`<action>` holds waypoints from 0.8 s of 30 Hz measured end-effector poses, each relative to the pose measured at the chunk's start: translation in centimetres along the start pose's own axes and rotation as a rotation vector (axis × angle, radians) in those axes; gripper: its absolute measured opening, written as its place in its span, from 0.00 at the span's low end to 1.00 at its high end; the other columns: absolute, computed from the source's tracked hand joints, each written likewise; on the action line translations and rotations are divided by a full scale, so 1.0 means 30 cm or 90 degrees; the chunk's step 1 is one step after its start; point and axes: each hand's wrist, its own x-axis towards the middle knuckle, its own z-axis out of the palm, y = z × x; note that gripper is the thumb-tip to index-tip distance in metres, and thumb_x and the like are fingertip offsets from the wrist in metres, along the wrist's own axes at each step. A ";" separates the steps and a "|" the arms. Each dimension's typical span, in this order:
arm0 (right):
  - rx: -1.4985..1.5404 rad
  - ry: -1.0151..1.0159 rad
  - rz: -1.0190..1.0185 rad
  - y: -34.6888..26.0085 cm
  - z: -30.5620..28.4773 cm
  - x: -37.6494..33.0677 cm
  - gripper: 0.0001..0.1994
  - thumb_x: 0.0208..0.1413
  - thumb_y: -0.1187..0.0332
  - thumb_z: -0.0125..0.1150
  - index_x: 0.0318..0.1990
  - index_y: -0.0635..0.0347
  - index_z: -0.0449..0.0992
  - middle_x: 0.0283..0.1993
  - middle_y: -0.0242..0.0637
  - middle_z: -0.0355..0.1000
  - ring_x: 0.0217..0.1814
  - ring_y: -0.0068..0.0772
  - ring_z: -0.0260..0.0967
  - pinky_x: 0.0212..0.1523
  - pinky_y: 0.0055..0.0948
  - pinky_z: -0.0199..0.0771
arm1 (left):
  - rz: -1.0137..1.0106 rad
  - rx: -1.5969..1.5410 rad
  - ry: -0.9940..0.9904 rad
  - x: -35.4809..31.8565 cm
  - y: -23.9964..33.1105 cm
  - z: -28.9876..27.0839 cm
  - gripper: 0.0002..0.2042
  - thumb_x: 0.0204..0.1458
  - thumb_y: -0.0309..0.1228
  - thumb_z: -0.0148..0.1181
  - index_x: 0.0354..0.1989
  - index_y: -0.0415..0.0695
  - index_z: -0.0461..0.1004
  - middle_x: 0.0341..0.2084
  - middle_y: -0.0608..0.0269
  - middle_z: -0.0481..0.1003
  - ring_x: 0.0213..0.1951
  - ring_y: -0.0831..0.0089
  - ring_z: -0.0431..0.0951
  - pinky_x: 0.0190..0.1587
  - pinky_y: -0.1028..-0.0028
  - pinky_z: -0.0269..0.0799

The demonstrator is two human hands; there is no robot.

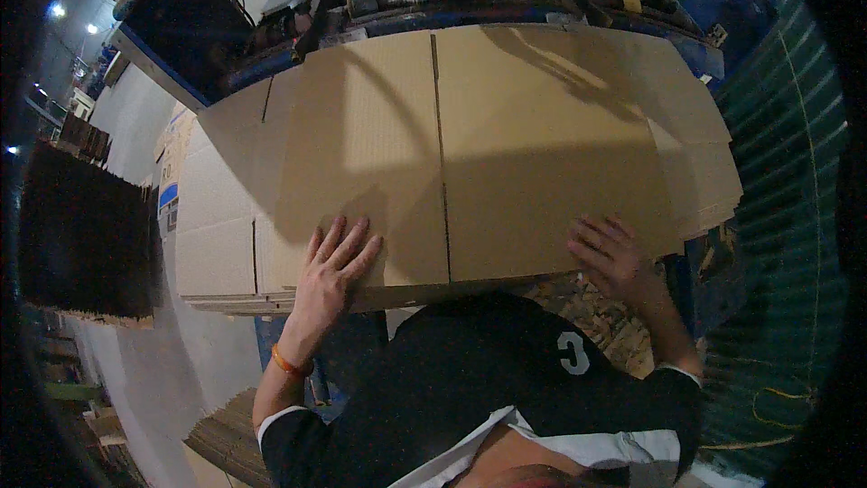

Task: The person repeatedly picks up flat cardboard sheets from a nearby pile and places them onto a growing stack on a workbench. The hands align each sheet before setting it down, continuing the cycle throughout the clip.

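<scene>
1. The flat cardboard sheet (pixel 506 145) fills the middle of the view. It is brown corrugated board with a matte, faintly ribbed face, cut as an unfolded box blank. Its long axis runs left to right. Narrow slots cut in from the near and far edges, and flap sections step outward at the left and right ends.
2. This sheet lies on top of a stack of cardboard sheets (pixel 271 303), whose layered edges show along the near side, just in front of the person's chest.
3. Beyond the far edge stands a blue machine (pixel 379 9) with metal parts and cables, touching or just behind the sheet.
4. At the far left hangs a dark bundle of board (pixel 81 244) with a ragged, fluted lower edge, well apart from the hands.
5. At the right runs a green ribbed wall (pixel 786 217).
6. The person's black top (pixel 470 371) fills the near centre.
7. The left hand (pixel 332 264) lies palm down on the sheet near its near edge, fingers spread and flat, gripping nothing.
8. The right hand (pixel 612 253) rests at the near right edge of the sheet, fingers slightly parted and bent over the edge.
9. An orange wristband (pixel 289 363) circles the left wrist.
</scene>
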 end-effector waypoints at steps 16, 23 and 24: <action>-0.081 -0.071 0.245 0.579 -0.003 0.464 0.42 0.39 0.38 0.57 0.62 0.48 0.57 0.65 0.35 0.54 0.66 0.39 0.49 0.63 0.40 0.48 | 0.093 -0.039 0.283 0.585 -0.327 0.118 0.26 0.47 0.23 0.44 0.59 0.47 0.60 0.57 0.55 0.61 0.59 0.56 0.59 0.59 0.56 0.54; -0.100 0.015 0.385 0.551 -0.021 0.479 0.36 0.47 0.46 0.57 0.63 0.49 0.55 0.65 0.46 0.51 0.67 0.45 0.47 0.64 0.37 0.48 | 0.014 0.008 0.407 0.649 -0.373 0.043 0.36 0.37 0.22 0.62 0.59 0.43 0.57 0.56 0.50 0.61 0.57 0.53 0.60 0.57 0.64 0.55; -0.088 0.083 0.387 0.538 -0.031 0.406 0.35 0.48 0.48 0.57 0.63 0.49 0.55 0.65 0.48 0.50 0.67 0.46 0.46 0.65 0.37 0.47 | -0.011 0.037 0.399 0.555 -0.375 0.031 0.37 0.36 0.23 0.64 0.59 0.43 0.57 0.56 0.49 0.61 0.57 0.52 0.60 0.58 0.63 0.54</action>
